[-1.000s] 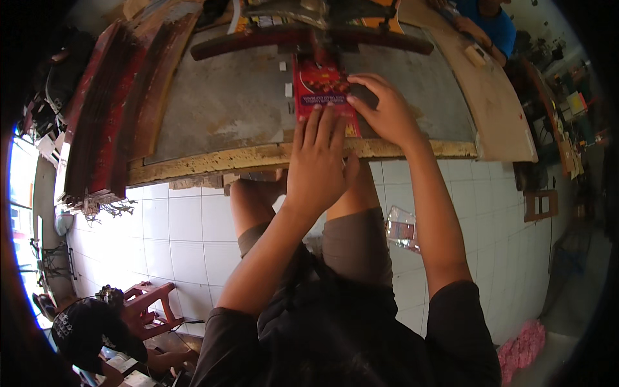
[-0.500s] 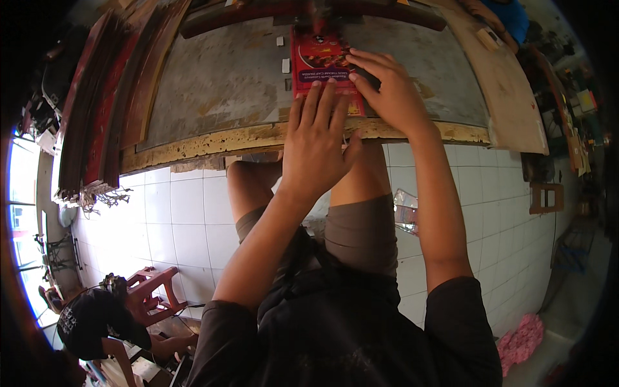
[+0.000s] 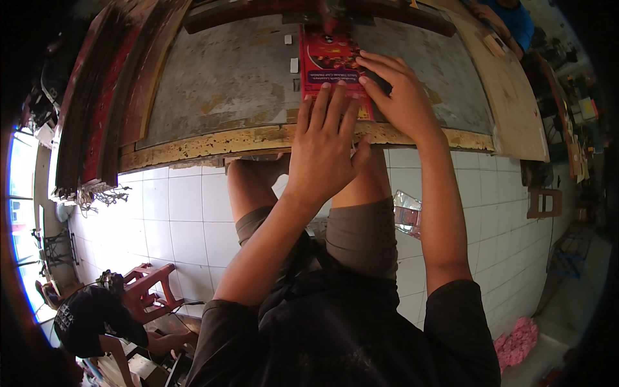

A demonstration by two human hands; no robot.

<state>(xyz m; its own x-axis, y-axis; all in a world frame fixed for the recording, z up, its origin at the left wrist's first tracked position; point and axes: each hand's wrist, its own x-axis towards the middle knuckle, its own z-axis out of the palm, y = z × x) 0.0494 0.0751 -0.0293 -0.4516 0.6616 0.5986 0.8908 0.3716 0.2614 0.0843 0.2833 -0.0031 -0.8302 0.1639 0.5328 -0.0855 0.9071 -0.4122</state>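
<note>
A flat red printed sheet or packet (image 3: 332, 55), with a food picture and a dark purple band, lies on the grey worn board (image 3: 225, 77). My left hand (image 3: 325, 145) rests with fingers stretched over its near end. At its right edge is my right hand (image 3: 396, 93), fingers extended and slightly bent, thumb apart, the tips touching the edge. Neither hand grips anything. Across the far end of the board runs a dark reddish bar (image 3: 412, 19). Something dark red and blurred above the far end of the printed piece cannot be made out.
Tall red-and-brown wooden frames (image 3: 97, 90) are stacked left of the board. Two small white pieces (image 3: 294, 65) lie beside the printed piece. A person in blue (image 3: 512, 22) is at the far right, another in black (image 3: 90, 316) at lower left beside a red stool (image 3: 151, 290).
My view has shifted slightly, so the board and printed piece appear a little further right. Both hands keep nearly the same places on the printed piece.
</note>
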